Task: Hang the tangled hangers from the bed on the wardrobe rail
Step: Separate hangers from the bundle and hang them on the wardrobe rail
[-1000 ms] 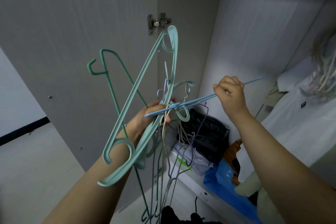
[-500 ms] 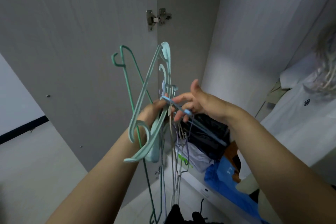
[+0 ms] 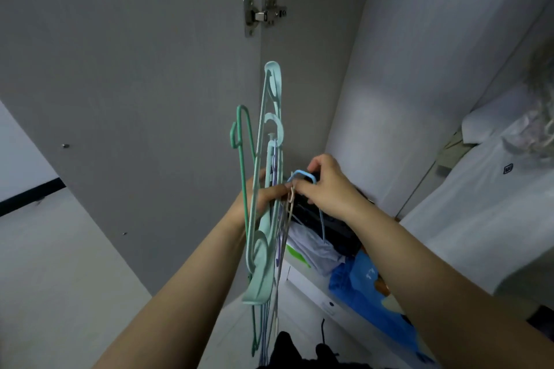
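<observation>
Grey wardrobe door (image 3: 129, 75), thin plastic hangers (image 3: 263, 219)

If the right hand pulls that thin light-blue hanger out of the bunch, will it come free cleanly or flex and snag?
The thin light-blue wire hanger looks slender, so it probably flexes. It sits against the bunch of mint-green plastic and wire hangers gripped by the left hand, so snagging seems likely. The right hand pinches its hook.

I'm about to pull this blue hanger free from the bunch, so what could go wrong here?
The blue hanger in the right hand may still be hooked among the others, so a tug could drag the bunch out of the left hand. Loose hangers would likely fall onto the clothes pile below.
</observation>
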The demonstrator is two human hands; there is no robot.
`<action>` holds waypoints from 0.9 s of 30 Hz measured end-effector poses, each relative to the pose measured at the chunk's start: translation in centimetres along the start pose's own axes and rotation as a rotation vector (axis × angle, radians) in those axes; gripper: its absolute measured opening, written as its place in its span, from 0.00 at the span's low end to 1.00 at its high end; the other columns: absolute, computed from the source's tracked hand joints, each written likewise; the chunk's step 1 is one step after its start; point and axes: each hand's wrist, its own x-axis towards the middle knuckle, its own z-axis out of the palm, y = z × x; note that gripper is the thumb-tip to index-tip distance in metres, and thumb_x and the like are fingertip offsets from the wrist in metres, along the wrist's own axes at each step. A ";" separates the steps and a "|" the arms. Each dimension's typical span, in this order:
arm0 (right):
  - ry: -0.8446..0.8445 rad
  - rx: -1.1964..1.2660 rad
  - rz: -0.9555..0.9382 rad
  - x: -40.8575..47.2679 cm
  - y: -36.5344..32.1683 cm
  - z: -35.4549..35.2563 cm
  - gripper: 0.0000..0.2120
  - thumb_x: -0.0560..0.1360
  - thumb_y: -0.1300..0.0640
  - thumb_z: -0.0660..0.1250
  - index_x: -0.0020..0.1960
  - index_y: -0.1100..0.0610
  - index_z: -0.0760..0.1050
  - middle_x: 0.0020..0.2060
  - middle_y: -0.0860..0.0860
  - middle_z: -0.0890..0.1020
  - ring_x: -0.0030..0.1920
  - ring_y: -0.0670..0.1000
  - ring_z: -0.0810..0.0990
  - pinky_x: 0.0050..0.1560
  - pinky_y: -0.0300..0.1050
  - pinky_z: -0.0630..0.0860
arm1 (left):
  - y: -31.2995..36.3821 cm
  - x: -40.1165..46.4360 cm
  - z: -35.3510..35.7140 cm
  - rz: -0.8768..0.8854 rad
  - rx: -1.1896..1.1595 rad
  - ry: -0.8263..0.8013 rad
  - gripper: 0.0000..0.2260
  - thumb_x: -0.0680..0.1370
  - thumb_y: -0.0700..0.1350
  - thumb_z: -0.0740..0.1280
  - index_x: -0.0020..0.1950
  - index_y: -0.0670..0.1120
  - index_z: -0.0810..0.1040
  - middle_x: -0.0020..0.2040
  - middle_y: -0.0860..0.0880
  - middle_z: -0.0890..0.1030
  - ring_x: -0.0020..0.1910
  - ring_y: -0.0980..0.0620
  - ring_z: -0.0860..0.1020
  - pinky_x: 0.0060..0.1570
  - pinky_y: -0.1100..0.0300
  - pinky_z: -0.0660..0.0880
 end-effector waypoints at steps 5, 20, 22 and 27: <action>-0.316 0.323 0.006 -1.2 1.2 1.7 0.16 0.74 0.63 0.70 0.59 0.57 0.69 0.42 0.48 0.78 0.42 0.44 0.79 0.41 0.39 0.78 | -0.3 -0.1 1.0 -0.016 -0.069 0.013 0.14 0.72 0.38 0.69 0.57 0.38 0.79 0.51 0.34 0.81 0.49 0.36 0.81 0.49 0.44 0.78; -0.341 -0.018 -0.166 -0.6 4.2 -6.3 0.10 0.80 0.59 0.62 0.54 0.47 0.77 0.37 0.48 0.78 0.34 0.48 0.78 0.43 0.40 0.75 | 2.6 2.0 -1.0 -0.079 -0.057 -0.084 0.09 0.73 0.43 0.67 0.48 0.38 0.75 0.31 0.48 0.77 0.28 0.52 0.73 0.30 0.63 0.72; -0.406 -0.054 -0.158 -0.8 4.3 -6.4 0.09 0.79 0.59 0.63 0.55 0.49 0.78 0.38 0.47 0.79 0.36 0.47 0.80 0.45 0.43 0.77 | 3.0 2.1 -0.8 -0.076 -0.041 -0.154 0.07 0.72 0.42 0.66 0.44 0.39 0.73 0.29 0.48 0.75 0.26 0.52 0.71 0.29 0.63 0.71; -0.477 0.010 -0.094 -0.5 4.6 -7.9 0.08 0.78 0.66 0.63 0.49 0.56 0.77 0.41 0.51 0.81 0.41 0.48 0.82 0.46 0.38 0.79 | 5.0 2.2 -1.0 -0.056 0.109 -0.258 0.06 0.78 0.36 0.62 0.41 0.39 0.71 0.26 0.49 0.73 0.23 0.54 0.69 0.26 0.64 0.67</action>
